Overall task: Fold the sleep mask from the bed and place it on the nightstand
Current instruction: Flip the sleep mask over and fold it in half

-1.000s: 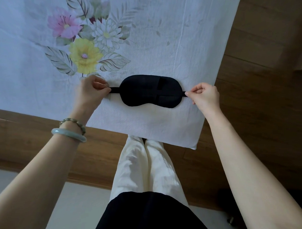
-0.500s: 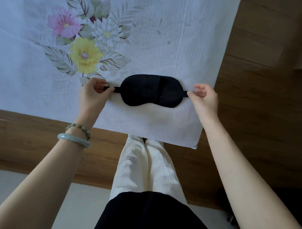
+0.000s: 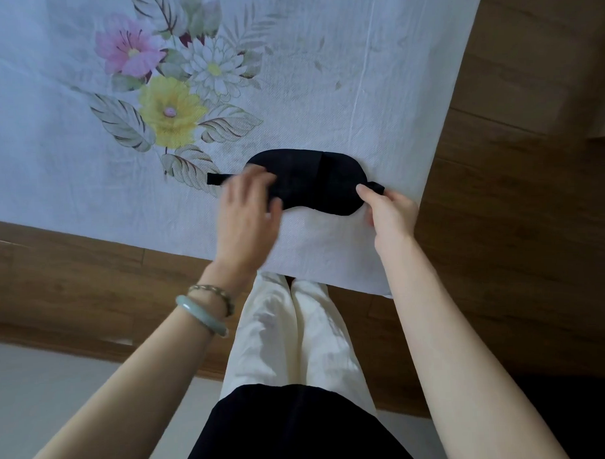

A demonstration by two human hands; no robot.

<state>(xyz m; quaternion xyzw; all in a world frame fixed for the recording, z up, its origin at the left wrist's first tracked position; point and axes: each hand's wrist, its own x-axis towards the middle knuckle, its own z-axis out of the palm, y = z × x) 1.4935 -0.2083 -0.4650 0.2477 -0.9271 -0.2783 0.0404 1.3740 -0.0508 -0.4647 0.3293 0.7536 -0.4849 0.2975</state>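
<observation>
A black sleep mask (image 3: 313,179) lies flat on the white flowered bed sheet (image 3: 323,74), near the bed's front corner. Its strap sticks out at both ends, the left end free on the sheet. My left hand (image 3: 249,210) is blurred, fingers spread, over the mask's left end and partly covers it. My right hand (image 3: 389,209) pinches the strap and the mask's right edge between thumb and fingers. No nightstand is in view.
The bed's wooden frame (image 3: 73,271) runs along the front and the right side. My legs in cream trousers (image 3: 298,332) stand against the front edge. Pale floor (image 3: 42,393) shows at lower left.
My left hand let go of the left strap end and moved right onto the mask's left part. My right hand shifted slightly left, still on the right strap. The mask stays flat.
</observation>
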